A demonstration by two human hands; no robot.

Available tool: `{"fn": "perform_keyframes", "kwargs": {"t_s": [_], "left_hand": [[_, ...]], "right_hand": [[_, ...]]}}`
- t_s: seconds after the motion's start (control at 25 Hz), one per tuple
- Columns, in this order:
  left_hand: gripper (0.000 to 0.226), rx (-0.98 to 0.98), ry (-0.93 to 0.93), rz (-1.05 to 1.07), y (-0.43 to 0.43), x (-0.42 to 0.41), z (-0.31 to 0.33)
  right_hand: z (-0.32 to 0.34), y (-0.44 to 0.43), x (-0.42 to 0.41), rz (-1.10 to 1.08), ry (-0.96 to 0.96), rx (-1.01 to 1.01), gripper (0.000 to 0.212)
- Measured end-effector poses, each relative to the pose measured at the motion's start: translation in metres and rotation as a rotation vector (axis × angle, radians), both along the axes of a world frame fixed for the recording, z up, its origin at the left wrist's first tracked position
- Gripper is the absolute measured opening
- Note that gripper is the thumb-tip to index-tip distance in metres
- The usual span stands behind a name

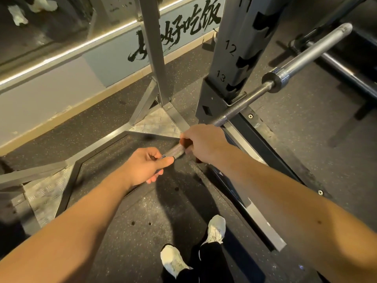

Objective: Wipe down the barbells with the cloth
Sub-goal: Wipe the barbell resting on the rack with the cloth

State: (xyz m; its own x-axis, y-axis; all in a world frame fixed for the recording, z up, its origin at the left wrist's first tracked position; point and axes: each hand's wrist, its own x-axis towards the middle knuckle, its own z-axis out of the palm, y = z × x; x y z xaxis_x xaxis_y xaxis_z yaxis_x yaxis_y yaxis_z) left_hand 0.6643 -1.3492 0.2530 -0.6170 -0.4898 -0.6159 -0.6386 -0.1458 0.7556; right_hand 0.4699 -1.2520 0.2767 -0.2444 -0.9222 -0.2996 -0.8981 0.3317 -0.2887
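Observation:
A steel barbell (232, 112) lies across a hook of the rack and runs from the lower middle up to its sleeve (318, 50) at the upper right. My left hand (145, 166) grips the knurled shaft near its close end. My right hand (202, 144) is wrapped round the shaft just beyond it. A dark reddish-brown cloth (185, 143) shows inside the right hand's grip, and a small bit peeks out under the wrist. Most of the cloth is hidden by the hand.
The numbered rack upright (240, 48) stands right behind the bar. A second steel post (153, 48) with a checker-plate foot (157, 123) stands to the left. Another bar (346, 72) lies at the far right. My white shoes (216, 229) stand on the rubber floor below.

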Motion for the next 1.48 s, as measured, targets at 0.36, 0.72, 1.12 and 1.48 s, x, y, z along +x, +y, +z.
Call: {"fn": "perform_keyframes", "kwargs": {"t_s": [0.36,0.72,1.12,1.48], "left_hand": [[0.037,-0.152,-0.199,-0.137,0.003,-0.007,0.007],[0.030,-1.044,-0.164,-0.131,0.058,-0.006,-0.008],[0.044,-1.005,-0.250,-0.208,0.055,-0.013,-0.007],[0.068,-0.584,-0.288,-0.432,0.016,-0.021,-0.004]], "right_hand": [[-0.051,0.035,0.023,-0.175,-0.057,-0.295,0.056],[-0.036,0.046,-0.003,-0.426,-0.374,-0.403,0.055],[-0.048,0.070,0.003,-0.503,-0.433,-0.573,0.045],[-0.047,0.079,0.002,-0.812,-0.617,-0.689,0.045]]}}
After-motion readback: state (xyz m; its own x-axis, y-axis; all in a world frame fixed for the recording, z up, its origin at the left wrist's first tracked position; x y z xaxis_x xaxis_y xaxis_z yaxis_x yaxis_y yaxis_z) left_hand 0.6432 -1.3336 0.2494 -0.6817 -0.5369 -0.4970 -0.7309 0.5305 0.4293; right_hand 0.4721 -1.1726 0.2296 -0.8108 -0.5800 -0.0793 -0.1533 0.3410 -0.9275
